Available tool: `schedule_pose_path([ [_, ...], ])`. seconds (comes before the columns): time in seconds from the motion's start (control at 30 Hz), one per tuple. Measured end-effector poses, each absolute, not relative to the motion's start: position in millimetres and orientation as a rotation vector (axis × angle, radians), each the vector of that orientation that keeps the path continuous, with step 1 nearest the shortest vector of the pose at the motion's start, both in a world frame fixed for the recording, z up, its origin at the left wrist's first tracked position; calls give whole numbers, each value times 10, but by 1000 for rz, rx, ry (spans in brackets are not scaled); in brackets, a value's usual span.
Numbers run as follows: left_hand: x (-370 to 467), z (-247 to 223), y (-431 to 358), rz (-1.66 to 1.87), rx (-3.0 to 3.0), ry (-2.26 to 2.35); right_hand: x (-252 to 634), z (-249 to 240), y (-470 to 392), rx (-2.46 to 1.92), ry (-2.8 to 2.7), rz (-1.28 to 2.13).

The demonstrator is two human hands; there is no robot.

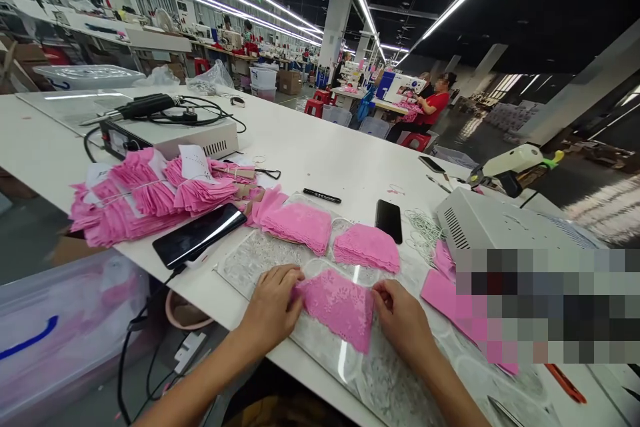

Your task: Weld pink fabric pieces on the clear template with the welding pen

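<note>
Between my hands a pink lace fabric piece (pixel 337 307) is spread over a clear, glossy sheet (pixel 390 373) on the table. My left hand (pixel 274 300) pinches its left edge between thumb and fingers. At the opposite edge, my right hand (pixel 397 310) grips the upper right corner with its fingertips. Just beyond lie two stacks of similar pink lace pieces, a left stack (pixel 297 223) and a right stack (pixel 367 247). Flat pink fabric (pixel 450 303) rests to the right of my right hand, partly hidden by a blurred patch.
Tied pink bundles (pixel 150 193) and a black phone (pixel 197 237) lie to the left, before a box-shaped device (pixel 185 137) with a corded hand tool. A marker (pixel 323 195), another phone (pixel 389 220) and a grey machine (pixel 510 227) stand beyond. A person (pixel 433 107) sews farther off.
</note>
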State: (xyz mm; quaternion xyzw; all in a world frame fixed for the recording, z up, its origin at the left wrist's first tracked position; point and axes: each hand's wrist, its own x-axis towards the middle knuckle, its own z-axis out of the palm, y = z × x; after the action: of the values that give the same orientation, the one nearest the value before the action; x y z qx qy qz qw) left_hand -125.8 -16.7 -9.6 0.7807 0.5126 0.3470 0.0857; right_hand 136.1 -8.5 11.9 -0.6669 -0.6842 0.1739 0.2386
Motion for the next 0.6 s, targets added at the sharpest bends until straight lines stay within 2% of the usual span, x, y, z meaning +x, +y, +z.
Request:
schedule_pose_path([
  [0.2, -1583, -10, -33, 821, 2425, 1133, 1377, 129, -432, -1490, -2170, 663],
  [0.4, -1535, 63, 129, 785, 2394, 1044, 1396, -55, -389, -1386, -2182, 698],
  [0.6, -1417, 428, 595, 713, 2279, 1113, 1419, 344, 57, -1407, -1931, 1004],
])
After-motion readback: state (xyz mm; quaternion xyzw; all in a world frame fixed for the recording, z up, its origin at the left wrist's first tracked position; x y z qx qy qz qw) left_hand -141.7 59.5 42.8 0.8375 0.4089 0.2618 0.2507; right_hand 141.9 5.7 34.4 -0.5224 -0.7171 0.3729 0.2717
